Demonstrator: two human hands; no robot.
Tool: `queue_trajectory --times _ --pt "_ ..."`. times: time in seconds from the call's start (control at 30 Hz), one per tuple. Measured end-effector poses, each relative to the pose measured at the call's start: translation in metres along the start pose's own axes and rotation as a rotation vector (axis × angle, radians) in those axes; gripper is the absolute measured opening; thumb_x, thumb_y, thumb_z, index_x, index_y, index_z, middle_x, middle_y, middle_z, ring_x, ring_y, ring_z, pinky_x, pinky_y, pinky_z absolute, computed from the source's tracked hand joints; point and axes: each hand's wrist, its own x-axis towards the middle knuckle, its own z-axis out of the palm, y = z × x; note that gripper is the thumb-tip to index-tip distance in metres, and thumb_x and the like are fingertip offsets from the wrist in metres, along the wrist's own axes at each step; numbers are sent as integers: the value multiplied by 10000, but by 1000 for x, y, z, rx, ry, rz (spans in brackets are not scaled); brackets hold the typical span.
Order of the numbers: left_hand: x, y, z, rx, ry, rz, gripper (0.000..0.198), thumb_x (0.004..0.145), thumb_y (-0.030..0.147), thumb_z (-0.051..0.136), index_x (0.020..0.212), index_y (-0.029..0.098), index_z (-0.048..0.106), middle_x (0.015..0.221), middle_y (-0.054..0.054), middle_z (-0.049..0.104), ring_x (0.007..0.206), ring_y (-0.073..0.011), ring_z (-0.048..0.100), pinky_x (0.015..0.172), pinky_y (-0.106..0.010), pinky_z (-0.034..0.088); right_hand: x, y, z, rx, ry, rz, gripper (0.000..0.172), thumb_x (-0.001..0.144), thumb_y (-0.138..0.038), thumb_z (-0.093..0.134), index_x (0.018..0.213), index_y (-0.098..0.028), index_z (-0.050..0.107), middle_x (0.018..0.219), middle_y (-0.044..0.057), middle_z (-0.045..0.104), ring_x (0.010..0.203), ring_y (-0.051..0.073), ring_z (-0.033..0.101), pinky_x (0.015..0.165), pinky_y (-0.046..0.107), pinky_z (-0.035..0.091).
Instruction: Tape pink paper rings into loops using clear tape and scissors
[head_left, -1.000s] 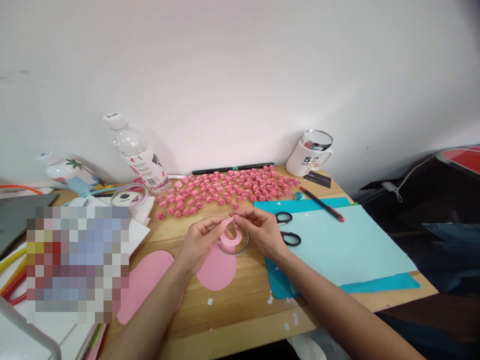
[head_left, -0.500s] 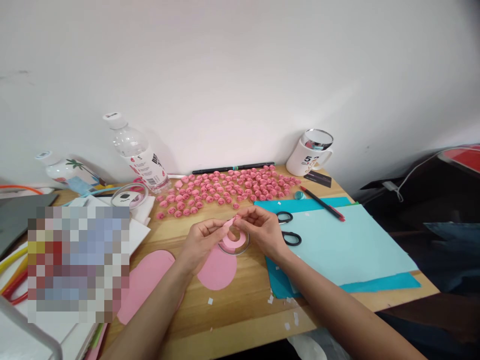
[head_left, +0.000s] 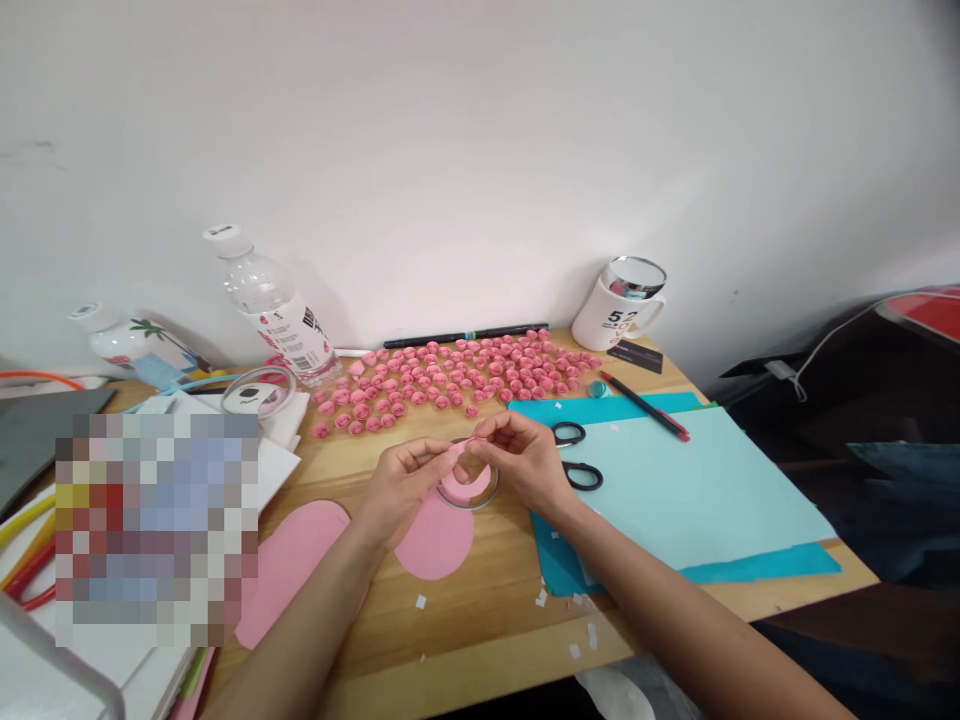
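A curved pink paper strip (head_left: pixel 475 488) is held between my two hands over the middle of the table. My left hand (head_left: pixel 405 485) pinches it from the left, thumb and forefinger together. From the right, my right hand (head_left: pixel 521 455) pinches the strip's upper end with its fingertips. Below the strip lies a clear ring, perhaps a roll of tape (head_left: pixel 491 494), partly covered. Under my left hand rests a round pink paper piece (head_left: pixel 435 545). More pink paper (head_left: pixel 292 565) lies left of my left forearm. Many small rolled pink paper flowers (head_left: pixel 442 380) stand beyond my hands.
Black-handled scissors (head_left: pixel 583 476) rest on light blue paper sheets (head_left: pixel 697 490) at right, with a pen (head_left: pixel 645 405) across them. A mug (head_left: pixel 611 312) and a water bottle (head_left: pixel 281 315) stand by the wall. Papers (head_left: pixel 274 450) pile at left. White scraps (head_left: pixel 592 635) lie near the front edge.
The pink paper strip has turned slightly between my fingertips and its curled end sits a little lower left. My hands stay nearly in place.
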Motion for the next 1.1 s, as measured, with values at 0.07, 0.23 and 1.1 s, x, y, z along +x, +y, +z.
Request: queue_trajectory --times 0.07,0.23,1.1 --pt "0 0 1 -12 14 -12 142 719 259 689 747 120 690 713 -54 690 689 -140 609 707 -268 458 0 1 0 29 -4 21 218 628 -273 762 708 -180 582 603 -17 628 559 135 613 587 279 496" --pt "0 0 0 -35 58 -37 165 672 246 729 778 124 698 755 -56 709 705 -132 620 715 -250 459 1 3 -1 53 16 1 221 591 -259 785 700 -178 611 641 -14 647 595 135 630 594 263 509" --pt "0 3 0 57 50 -21 247 651 249 740 872 143 704 791 -55 714 710 -137 629 669 -241 477 1 -1 1 16 -23 0 156 658 -249 740 746 -179 633 714 5 673 647 124 631 636 252 515"
